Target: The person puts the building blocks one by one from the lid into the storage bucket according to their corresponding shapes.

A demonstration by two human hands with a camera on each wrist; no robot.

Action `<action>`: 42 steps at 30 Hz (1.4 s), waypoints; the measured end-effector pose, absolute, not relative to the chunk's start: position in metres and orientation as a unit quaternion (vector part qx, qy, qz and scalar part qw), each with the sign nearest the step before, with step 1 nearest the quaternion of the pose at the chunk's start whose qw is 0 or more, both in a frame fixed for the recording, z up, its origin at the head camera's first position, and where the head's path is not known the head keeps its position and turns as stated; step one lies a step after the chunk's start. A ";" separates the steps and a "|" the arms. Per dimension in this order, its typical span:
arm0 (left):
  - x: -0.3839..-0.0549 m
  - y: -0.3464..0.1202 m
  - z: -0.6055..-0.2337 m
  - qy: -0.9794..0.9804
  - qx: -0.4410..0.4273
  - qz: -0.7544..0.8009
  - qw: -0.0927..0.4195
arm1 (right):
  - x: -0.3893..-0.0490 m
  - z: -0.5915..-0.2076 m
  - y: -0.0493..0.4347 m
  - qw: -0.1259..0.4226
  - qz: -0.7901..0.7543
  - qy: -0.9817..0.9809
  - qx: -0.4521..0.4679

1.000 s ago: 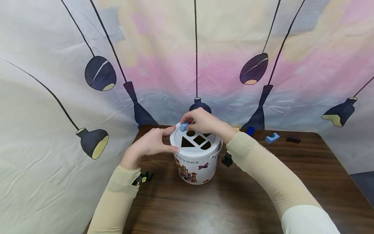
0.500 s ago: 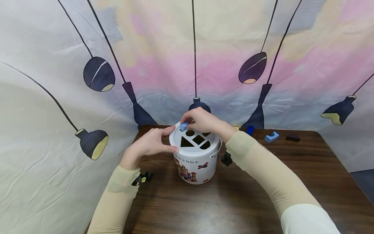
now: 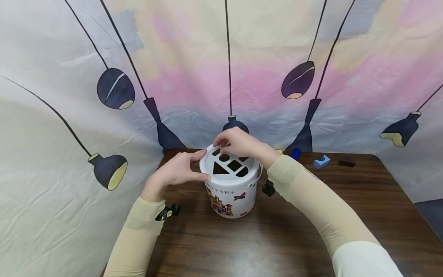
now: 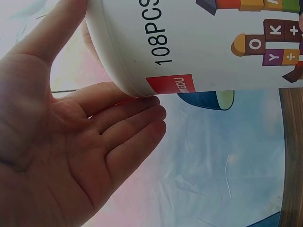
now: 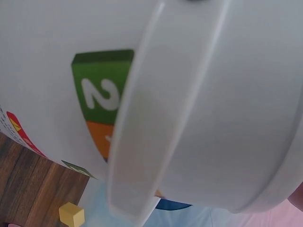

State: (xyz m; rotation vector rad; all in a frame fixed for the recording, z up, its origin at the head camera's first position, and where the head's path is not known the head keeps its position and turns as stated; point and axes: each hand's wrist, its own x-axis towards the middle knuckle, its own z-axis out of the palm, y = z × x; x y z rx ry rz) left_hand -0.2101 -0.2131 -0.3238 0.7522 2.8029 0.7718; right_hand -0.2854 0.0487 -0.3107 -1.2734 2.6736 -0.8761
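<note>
left hand (image 3: 176,169) braced on bucket (image 3: 238,206), fingers straight, not clenched. right hand (image 3: 239,141) empty, loosely bent over lid (image 3: 207,165); light-blue notched block (image 3: 322,163) right of it.

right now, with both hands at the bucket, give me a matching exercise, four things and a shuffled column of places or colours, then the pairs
1. left hand
2. right hand
3. notched block
4. bucket

A. light blue, on the table to the person's right
B. fingertips over the far part of the lid
C. white with coloured prints
D. thumb and fingers spread against the lid's left side

Pairs: 1-D, 2-B, 3-A, 4-C
</note>
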 end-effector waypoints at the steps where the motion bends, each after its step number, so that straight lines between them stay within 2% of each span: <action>1: -0.210 -0.213 -0.324 0.931 0.250 0.256 0.068 | -0.285 -0.311 0.049 0.026 -0.286 0.864 -0.413; 8: -0.210 -0.212 -0.323 0.929 0.247 0.267 0.070 | -0.287 -0.311 0.071 0.016 -0.340 0.853 -0.395; 17: -0.211 -0.210 -0.325 0.929 0.241 0.273 0.070 | -0.287 -0.322 0.139 -0.035 -0.430 0.836 -0.340; 27: -0.213 -0.214 -0.324 0.930 0.243 0.267 0.063 | -0.279 -0.372 0.224 -0.096 -0.486 0.847 -0.193; 42: -0.210 -0.212 -0.326 0.928 0.243 0.274 0.071 | -0.270 -0.471 0.364 -0.079 -0.410 0.908 -0.034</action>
